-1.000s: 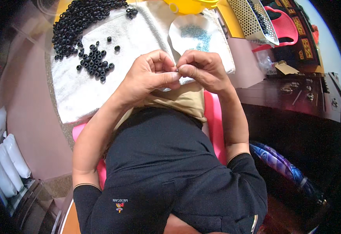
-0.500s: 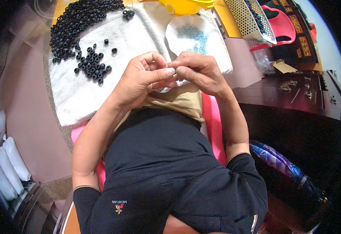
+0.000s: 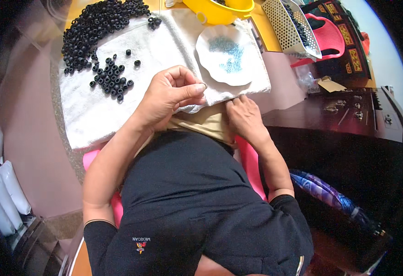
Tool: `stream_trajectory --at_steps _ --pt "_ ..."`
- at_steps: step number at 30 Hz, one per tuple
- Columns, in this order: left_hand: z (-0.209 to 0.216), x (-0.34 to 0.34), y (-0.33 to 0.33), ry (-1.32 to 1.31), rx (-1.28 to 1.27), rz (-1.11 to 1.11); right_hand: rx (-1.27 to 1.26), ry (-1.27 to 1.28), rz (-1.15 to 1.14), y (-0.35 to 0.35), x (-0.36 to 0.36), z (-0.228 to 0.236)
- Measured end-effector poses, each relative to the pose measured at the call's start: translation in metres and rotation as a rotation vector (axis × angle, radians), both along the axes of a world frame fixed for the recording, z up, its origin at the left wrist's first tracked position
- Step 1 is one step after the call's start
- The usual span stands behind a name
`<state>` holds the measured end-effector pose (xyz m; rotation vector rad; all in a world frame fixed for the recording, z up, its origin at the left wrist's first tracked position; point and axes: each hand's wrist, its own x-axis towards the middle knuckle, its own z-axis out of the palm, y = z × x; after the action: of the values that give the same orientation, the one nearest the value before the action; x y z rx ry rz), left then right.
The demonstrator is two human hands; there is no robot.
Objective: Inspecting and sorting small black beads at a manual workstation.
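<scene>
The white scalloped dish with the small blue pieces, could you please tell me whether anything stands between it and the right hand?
Nothing visible does: only a flat strip of white towel lies between the right hand and the near rim of the white scalloped dish.

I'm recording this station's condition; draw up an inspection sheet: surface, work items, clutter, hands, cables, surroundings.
Surface: white cloth towel, creased.
Work items: round black holed beads, heaped and scattered; tiny blue beads in a white scalloped dish.
Clutter: yellow plastic bowl; white perforated basket.
Hands: left hand pinches a tiny dark item, too small to identify; right hand at the towel's front edge, grip hidden.
Cables: nothing seen.
Surroundings: pink plastic chair at right; white plastic bags at left.
</scene>
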<state>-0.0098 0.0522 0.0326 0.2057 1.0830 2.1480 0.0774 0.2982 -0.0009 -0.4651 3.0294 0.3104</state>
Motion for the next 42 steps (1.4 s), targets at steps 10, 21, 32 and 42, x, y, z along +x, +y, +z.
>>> stream_trajectory --at_steps 10,21,32,42 --pt "0.001 -0.002 0.0 -0.013 0.008 0.028 -0.091 -0.289 -0.034 0.005 -0.019 -0.016" --pt "-0.005 -0.001 -0.004 -0.026 0.058 0.05 -0.752 0.065 0.125 -0.026 -0.003 0.064" --pt "-0.012 -0.002 0.001 0.038 -0.025 0.059 -0.445 0.245 -0.063 -0.003 -0.089 0.062" --pt "-0.018 0.014 -0.025 0.009 -0.131 0.174 -0.949 -0.056 0.278 -0.113 -0.167 0.067"
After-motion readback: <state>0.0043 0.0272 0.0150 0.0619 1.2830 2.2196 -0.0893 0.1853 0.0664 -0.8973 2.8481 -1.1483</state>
